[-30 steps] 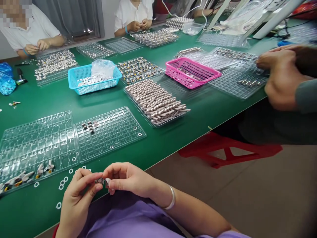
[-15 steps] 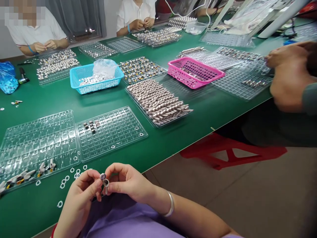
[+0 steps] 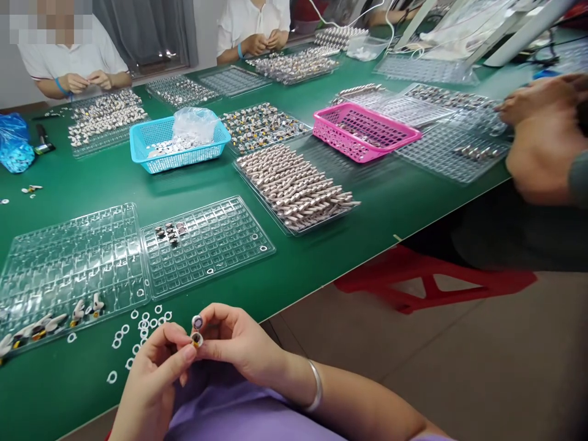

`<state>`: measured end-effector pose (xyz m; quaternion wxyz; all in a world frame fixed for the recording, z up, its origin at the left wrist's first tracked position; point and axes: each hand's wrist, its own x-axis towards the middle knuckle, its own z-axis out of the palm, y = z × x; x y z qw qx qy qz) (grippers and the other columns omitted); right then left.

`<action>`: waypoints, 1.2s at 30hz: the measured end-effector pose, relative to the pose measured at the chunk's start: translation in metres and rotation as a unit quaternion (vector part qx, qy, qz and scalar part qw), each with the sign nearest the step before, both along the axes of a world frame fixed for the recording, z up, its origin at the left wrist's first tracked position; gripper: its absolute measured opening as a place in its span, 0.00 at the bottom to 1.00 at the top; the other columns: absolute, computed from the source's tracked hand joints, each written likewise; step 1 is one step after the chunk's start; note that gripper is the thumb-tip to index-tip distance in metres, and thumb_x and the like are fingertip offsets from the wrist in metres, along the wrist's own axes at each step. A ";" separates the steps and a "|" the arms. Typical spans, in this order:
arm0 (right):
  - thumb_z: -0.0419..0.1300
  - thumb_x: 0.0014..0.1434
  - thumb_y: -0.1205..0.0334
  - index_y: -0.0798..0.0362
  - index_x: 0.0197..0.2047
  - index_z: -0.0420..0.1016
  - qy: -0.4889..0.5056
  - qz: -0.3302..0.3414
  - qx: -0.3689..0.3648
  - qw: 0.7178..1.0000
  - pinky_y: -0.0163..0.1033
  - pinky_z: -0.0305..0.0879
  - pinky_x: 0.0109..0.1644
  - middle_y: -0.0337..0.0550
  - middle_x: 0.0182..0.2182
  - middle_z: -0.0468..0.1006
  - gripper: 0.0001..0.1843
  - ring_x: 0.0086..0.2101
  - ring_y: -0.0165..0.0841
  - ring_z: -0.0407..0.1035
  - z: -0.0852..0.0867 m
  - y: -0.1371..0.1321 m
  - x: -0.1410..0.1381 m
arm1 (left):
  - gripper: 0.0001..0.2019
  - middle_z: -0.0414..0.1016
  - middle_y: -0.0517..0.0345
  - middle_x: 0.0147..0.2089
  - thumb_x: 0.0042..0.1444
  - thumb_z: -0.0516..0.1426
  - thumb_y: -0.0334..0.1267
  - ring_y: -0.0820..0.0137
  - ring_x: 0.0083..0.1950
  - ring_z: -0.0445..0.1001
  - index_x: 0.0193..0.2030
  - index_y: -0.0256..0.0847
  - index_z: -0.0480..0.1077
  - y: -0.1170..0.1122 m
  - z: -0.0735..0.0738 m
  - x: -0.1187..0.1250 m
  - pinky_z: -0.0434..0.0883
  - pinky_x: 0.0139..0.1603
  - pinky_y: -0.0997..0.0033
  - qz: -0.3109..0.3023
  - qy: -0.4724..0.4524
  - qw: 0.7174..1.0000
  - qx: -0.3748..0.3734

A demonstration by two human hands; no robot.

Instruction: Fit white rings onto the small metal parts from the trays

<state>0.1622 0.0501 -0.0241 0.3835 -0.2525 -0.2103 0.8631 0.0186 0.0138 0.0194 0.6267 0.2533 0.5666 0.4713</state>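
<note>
Low in the view, above my lap, my left hand (image 3: 158,370) and my right hand (image 3: 241,340) meet with fingers pinched together. Between their fingertips is a small white earbud shell (image 3: 197,340), its round end open, with a dark and yellowish inside. Just above it, by my right index fingertip, sits a round white-rimmed part with a dark face (image 3: 197,321). Whether it is joined to the shell I cannot tell. Loose white rings (image 3: 144,324) lie on the table beyond my left hand. Several earbud pieces (image 3: 79,311) rest along the near edge of a clear tray (image 3: 78,251).
A second clear tray (image 3: 206,257) holds a few dark parts. Behind it are a tray of stacked white stems (image 3: 294,190), a blue basket (image 3: 179,162) and a pink basket (image 3: 362,147). Co-workers' hands (image 3: 546,135) are at the right; others work across the green table (image 3: 275,278).
The round part has shifted up and right, apart from my left fingertips. My left hand has moved slightly right and down, and the shell's open end now shows yellow inside.
</note>
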 end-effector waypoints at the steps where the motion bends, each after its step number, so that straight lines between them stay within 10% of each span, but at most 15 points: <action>1: 0.78 0.36 0.67 0.56 0.32 0.73 -0.006 -0.001 0.007 1.000 0.32 0.71 0.40 0.35 0.29 0.80 0.22 0.31 0.26 0.75 0.001 0.000 0.001 | 0.14 0.68 0.63 0.26 0.38 0.73 0.42 0.77 0.25 0.62 0.24 0.39 0.74 0.000 0.000 0.001 0.64 0.22 0.80 0.007 0.000 1.000 -0.006; 18: 0.74 0.46 0.60 0.55 0.33 0.74 -0.062 -0.031 0.140 0.988 0.34 0.71 0.35 0.37 0.30 0.77 0.15 0.28 0.28 0.74 -0.002 -0.007 0.002 | 0.11 0.67 0.66 0.28 0.47 0.69 0.42 0.76 0.28 0.62 0.30 0.43 0.71 -0.009 -0.008 0.006 0.66 0.26 0.81 0.001 -0.008 1.000 -0.008; 24: 0.68 0.54 0.62 0.53 0.32 0.78 -0.202 -0.099 0.336 0.915 0.33 0.69 0.36 0.38 0.29 0.72 0.04 0.30 0.27 0.69 -0.003 -0.004 0.009 | 0.06 0.71 0.65 0.30 0.55 0.63 0.42 0.75 0.29 0.68 0.36 0.45 0.73 -0.011 -0.008 0.000 0.68 0.29 0.80 -0.085 0.129 0.987 0.054; 30: 0.59 0.60 0.70 0.52 0.37 0.78 -0.249 -0.080 0.481 0.837 0.32 0.68 0.36 0.40 0.31 0.71 0.07 0.31 0.28 0.68 0.004 0.006 0.022 | 0.06 0.78 0.63 0.32 0.55 0.60 0.30 0.74 0.31 0.75 0.38 0.44 0.75 -0.008 -0.001 -0.005 0.70 0.33 0.80 -0.136 0.480 0.808 0.312; 36: 0.62 0.60 0.66 0.55 0.40 0.72 -0.306 0.008 0.481 0.822 0.33 0.69 0.40 0.41 0.34 0.74 0.04 0.34 0.30 0.69 0.020 0.011 0.033 | 0.08 0.79 0.55 0.36 0.56 0.60 0.25 0.72 0.35 0.77 0.42 0.38 0.74 -0.008 -0.013 -0.012 0.70 0.43 0.75 -0.112 0.595 0.674 0.422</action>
